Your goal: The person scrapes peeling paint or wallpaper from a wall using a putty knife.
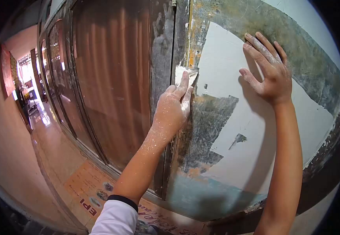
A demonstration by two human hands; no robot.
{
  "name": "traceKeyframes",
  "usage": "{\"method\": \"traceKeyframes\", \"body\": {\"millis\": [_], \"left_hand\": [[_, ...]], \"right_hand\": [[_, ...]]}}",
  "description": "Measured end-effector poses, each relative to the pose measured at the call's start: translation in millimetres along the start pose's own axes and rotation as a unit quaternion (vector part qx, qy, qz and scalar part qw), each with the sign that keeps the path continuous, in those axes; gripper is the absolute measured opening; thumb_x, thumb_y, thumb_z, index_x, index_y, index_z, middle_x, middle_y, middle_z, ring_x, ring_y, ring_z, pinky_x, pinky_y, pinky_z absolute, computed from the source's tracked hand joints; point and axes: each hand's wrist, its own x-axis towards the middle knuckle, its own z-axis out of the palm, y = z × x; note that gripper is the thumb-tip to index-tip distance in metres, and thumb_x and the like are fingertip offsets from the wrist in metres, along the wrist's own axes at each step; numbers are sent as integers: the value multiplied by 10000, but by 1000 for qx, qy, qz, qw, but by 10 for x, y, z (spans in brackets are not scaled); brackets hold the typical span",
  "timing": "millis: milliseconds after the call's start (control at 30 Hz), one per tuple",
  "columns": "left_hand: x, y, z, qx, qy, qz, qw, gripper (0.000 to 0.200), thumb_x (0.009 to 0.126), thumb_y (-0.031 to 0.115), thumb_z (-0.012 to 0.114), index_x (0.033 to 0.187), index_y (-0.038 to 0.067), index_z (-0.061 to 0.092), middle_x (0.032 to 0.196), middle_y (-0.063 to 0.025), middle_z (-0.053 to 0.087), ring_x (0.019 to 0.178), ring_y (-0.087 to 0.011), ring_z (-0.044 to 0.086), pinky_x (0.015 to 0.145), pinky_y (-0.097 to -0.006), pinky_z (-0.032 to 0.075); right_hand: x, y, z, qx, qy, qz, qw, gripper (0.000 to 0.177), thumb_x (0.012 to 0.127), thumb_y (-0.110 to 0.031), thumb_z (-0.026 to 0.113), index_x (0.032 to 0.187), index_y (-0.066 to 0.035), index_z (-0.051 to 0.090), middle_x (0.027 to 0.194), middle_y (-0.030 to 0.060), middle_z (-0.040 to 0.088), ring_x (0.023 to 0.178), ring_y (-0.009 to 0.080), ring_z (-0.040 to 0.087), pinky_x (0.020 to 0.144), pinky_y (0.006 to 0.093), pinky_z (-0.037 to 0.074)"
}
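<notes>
My left hand (172, 103), dusted with white specks, grips a small putty knife (186, 73) whose blade carries white paste. The index finger presses on the blade, which lies at the wall's left edge beside the dark door frame (162, 47). My right hand (270, 74) rests on the wall with its fingers spread, holding nothing; white powder coats some fingers. Smooth white filler (225, 55) covers part of the wall between the hands and below them. Grey-green bare wall (213, 121) shows between the filler patches.
Left of the frame is a glazed door panel (111, 70) with a brown curtain behind it. Printed sheets (89, 188) lie on the floor below. A corridor (44, 117) runs back at the far left beside a pale wall (13, 149).
</notes>
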Motion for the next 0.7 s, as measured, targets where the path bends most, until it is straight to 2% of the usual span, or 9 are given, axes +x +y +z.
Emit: {"method": "traceKeyframes", "body": {"millis": [200, 700], "left_hand": [[108, 107, -51, -4, -15, -22, 1000, 471, 1045, 181, 625, 1500, 85, 549, 844, -223, 617, 753, -361, 604, 748, -428, 495], [298, 125, -46, 0, 15, 21, 1000, 447, 1048, 189, 631, 1481, 92, 575, 859, -231, 637, 765, -356, 616, 766, -411, 500]], "right_hand": [[-4, 1, 0, 2, -5, 3, 1000, 495, 856, -422, 790, 1309, -241, 708, 1499, -85, 608, 1451, 166, 493, 1242, 439, 318], [4, -10, -19, 11, -1, 10, 1000, 472, 862, -440, 780, 1275, -219, 721, 1482, -72, 624, 1441, 170, 508, 1250, 446, 302]]}}
